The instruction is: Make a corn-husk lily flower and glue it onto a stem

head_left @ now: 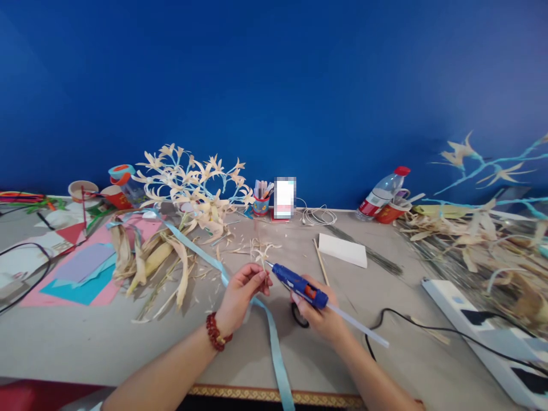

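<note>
Between the pinched fingers of my left hand point(244, 291) is a small pale corn-husk flower point(262, 254), its thin petals spread upward. My right hand point(319, 314) is wrapped round a blue hot glue gun point(295, 283) with an orange part. The gun's nozzle points left and lies close to the base of the flower; whether they touch I cannot tell. From the gun's rear sticks a long translucent glue stick point(359, 326). Under my left hand runs a light blue ribbon point(274, 342) across the table. A black scissors handle point(299, 315) shows partly behind my right hand.
Dried corn husks point(158, 257) and coloured paper point(81, 279) lie left. Behind them stands a bunch of husk flowers point(192, 182). A white card point(342, 250), a plastic bottle point(381, 194), a power strip point(466, 337) and a black cord point(419, 322) are to the right.
</note>
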Tool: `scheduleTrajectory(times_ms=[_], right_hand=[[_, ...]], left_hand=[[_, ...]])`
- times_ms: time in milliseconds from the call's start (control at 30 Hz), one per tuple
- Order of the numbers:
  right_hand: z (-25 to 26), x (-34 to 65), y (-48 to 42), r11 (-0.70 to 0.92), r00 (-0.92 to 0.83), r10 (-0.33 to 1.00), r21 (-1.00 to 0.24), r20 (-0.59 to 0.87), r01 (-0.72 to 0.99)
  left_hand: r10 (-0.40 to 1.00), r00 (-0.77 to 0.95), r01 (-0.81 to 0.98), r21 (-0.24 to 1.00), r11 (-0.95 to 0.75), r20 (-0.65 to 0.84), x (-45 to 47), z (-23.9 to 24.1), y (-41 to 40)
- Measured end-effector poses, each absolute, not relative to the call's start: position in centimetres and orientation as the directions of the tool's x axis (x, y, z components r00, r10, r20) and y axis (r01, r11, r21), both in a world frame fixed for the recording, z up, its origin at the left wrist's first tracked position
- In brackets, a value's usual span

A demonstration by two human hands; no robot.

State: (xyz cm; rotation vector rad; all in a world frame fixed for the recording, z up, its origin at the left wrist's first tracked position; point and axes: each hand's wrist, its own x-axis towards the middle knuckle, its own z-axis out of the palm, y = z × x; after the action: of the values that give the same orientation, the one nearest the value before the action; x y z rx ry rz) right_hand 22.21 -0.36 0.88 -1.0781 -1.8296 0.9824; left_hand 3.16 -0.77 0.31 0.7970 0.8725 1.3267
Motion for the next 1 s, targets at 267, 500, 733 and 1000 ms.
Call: scheduleTrajectory(times_ms=[267, 500, 733, 1000], right_hand=[[0.77, 22.19, -0.23, 0.395, -0.34, 0.897, -0.86, 0.283, 0.323], [0.84, 22.13, -0.31, 0.402, -0.325, 0.899, -0.85, 0.295, 0.34], [0.67, 22.2, -0.28, 0.417, -0.334, 0.892, -0.84, 0.305, 0.347], [1.07, 22.08, -0.44, 0.417, -0.342, 0.891, -0.837, 0.299, 0.354]], left_hand=[[0.996, 0.044, -0.46, 0.883, 0.091, -0.08, 3.15, 0.31, -0.82], [0.997, 0.05, -0.459, 0.885, 0.079, -0.063, 3.09, 0.15, -0.83], [0.996, 0.041, -0.453, 0.888, 0.085, -0.074, 3.12, 0.31, -0.84], [0.997, 0.037, -0.46, 0.885, 0.076, -0.067, 3.1, 0.23, -0.84]])
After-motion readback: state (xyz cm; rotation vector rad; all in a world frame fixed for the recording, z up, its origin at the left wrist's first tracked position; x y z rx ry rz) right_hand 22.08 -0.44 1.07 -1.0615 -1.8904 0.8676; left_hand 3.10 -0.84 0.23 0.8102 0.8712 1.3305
